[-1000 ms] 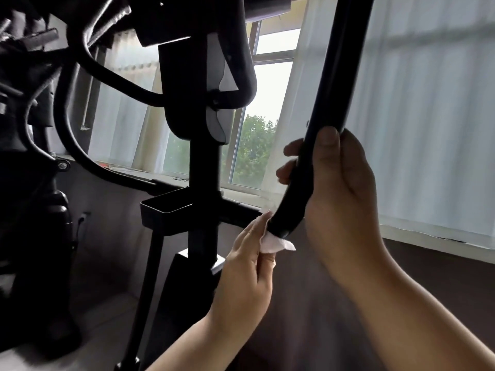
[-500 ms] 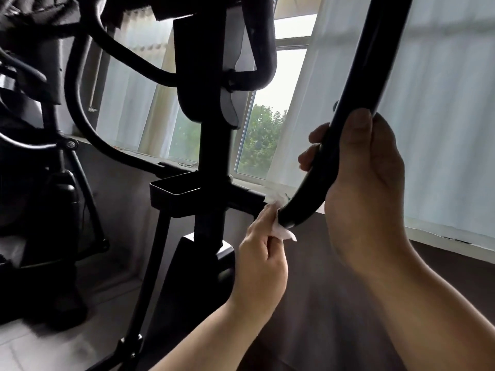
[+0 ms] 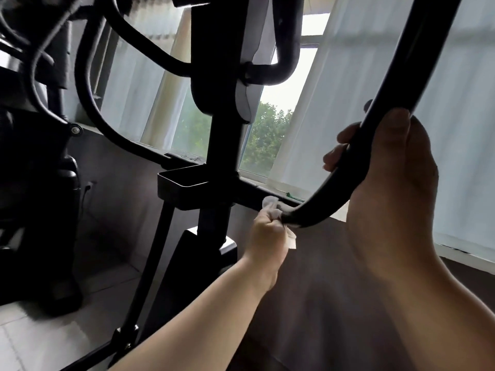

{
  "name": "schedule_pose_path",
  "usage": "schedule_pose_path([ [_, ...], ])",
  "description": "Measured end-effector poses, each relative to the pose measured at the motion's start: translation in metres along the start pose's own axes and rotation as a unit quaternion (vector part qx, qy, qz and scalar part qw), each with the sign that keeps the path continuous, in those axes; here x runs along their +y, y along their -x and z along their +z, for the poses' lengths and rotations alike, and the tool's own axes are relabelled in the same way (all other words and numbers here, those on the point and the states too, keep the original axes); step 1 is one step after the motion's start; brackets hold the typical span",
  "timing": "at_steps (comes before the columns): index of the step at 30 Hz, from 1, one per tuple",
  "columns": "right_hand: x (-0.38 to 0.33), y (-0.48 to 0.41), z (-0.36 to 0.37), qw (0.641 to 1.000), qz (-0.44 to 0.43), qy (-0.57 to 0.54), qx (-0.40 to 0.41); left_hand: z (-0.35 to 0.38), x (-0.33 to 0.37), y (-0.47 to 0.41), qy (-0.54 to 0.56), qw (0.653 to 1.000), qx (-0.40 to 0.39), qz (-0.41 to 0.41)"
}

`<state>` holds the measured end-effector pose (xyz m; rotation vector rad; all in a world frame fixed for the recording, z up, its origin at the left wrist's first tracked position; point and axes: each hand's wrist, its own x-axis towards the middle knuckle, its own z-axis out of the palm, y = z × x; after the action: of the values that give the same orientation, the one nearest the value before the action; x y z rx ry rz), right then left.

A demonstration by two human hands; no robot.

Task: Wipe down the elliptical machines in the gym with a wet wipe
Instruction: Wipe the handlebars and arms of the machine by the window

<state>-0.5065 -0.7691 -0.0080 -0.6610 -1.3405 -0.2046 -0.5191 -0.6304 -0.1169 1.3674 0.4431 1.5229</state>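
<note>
The right grip (image 3: 388, 188) is wrapped round the black curved handlebar (image 3: 401, 76), with the thumb on the near side and the fingertips showing past the far side. Below it and further out, the left grip (image 3: 267, 234) is curled tight on a crumpled white wipe (image 3: 270, 203), pressed against the handlebar's lower end. Beyond the left grip stands the machine's upright post (image 3: 222, 116), then the window (image 3: 265, 140).
</note>
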Motion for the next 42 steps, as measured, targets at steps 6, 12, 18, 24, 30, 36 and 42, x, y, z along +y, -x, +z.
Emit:
schedule_pose_path([
  [6, 0.004, 0.000, -0.001, 1.000, -0.004, -0.007, -0.006, 0.006, 0.004, 0.011, 0.010, 1.000, -0.006, 0.018],
  [12, 0.004, 0.000, -0.001, 1.000, -0.007, -0.015, -0.008, -0.008, -0.002, -0.003, 0.058, 0.996, 0.031, 0.062],
  [18, 0.004, 0.001, -0.001, 1.000, -0.005, -0.018, -0.010, -0.017, 0.004, -0.017, -0.110, 0.957, 0.220, 0.151],
  [24, 0.006, 0.001, -0.002, 1.000, -0.009, -0.015, -0.016, 0.012, 0.013, -0.028, -0.072, 0.987, 0.117, -0.078],
  [30, 0.008, 0.001, -0.003, 0.999, -0.013, -0.025, -0.019, 0.019, 0.021, 0.005, 0.108, 0.991, 0.012, -0.085],
  [36, 0.009, 0.000, -0.002, 0.999, -0.016, -0.027, -0.020, 0.016, 0.023, -0.001, 0.151, 0.984, 0.047, -0.082],
  [42, 0.010, 0.001, 0.000, 0.999, -0.016, -0.036, -0.015, 0.015, 0.033, 0.011, 0.121, 0.990, 0.035, -0.063],
])
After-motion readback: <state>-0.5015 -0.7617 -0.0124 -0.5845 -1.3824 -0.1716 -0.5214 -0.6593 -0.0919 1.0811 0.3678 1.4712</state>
